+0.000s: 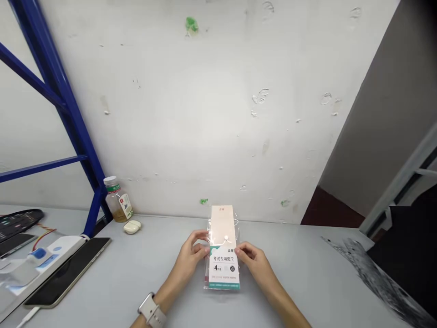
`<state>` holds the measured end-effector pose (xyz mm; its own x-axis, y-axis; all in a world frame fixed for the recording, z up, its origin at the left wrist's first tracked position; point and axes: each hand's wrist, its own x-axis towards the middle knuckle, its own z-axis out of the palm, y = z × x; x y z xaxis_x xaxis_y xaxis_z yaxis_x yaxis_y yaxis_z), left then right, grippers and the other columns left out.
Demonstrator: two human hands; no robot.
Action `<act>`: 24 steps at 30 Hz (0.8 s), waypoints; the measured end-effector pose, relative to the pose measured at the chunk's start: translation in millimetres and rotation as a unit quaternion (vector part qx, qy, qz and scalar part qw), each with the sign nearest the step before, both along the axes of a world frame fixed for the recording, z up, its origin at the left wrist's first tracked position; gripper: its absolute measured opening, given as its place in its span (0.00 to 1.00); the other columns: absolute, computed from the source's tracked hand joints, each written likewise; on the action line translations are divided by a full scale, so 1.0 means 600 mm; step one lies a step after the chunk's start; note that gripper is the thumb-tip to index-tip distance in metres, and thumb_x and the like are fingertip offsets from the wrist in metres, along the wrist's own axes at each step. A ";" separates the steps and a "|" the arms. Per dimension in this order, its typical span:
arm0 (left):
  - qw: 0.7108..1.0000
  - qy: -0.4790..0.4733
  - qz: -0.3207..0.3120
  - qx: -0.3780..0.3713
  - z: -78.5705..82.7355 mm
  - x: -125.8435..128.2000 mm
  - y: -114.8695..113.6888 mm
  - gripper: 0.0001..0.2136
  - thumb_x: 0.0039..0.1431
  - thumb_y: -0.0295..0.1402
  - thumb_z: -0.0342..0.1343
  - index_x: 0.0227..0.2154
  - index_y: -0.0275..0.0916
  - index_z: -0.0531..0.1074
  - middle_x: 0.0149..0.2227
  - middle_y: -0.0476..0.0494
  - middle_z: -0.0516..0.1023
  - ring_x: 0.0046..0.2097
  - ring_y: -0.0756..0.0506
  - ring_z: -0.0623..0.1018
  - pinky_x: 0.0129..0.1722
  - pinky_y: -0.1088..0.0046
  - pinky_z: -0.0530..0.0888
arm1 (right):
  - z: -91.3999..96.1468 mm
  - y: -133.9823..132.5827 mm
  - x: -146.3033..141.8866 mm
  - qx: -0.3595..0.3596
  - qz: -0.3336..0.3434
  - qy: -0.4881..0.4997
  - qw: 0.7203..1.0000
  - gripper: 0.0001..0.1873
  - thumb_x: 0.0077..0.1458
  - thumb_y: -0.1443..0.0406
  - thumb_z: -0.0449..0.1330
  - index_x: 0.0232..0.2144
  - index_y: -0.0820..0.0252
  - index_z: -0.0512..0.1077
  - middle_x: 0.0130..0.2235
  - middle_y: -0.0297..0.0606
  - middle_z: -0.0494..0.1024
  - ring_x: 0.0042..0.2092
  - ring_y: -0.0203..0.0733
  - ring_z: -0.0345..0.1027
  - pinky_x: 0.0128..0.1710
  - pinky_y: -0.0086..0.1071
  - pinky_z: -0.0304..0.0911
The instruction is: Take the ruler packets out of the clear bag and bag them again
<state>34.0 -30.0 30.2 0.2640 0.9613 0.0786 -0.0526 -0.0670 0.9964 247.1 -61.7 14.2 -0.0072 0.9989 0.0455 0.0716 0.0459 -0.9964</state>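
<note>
Head view: the left hand (189,257) and right hand (254,264) lie partly closed, gripping opposite long edges of a white-and-teal ruler set in clear plastic wrap (223,255); the set rests on the pale grey table (143,278); a glass jar of amber liquid (118,205) and a white oval case (132,226) stand farther left.

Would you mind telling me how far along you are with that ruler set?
It looks early on. Nothing appears done yet: the ruler set is still inside its clear plastic bag. In hand, the left hand and right hand hold its sides above the table. What remains: the bag looks unopened, as far as I can tell, and no rulers lie out.
</note>
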 end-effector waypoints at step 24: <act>0.884 0.408 0.168 0.152 -0.033 -0.104 0.053 0.15 0.53 0.32 0.50 0.42 0.45 0.75 0.44 0.45 0.78 0.42 0.39 0.74 0.46 0.59 0.70 | -0.038 0.006 0.114 -0.025 -0.204 -0.304 0.930 0.20 0.52 0.53 0.54 0.15 0.52 0.56 0.18 0.32 0.65 0.23 0.41 0.56 0.24 0.34 0.47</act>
<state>-28.2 2.0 10.5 0.0561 0.9637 0.2612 0.7496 -0.2135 0.6265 315.5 -58.3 -8.6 0.3649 0.9246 0.1096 0.6234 -0.1552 -0.7664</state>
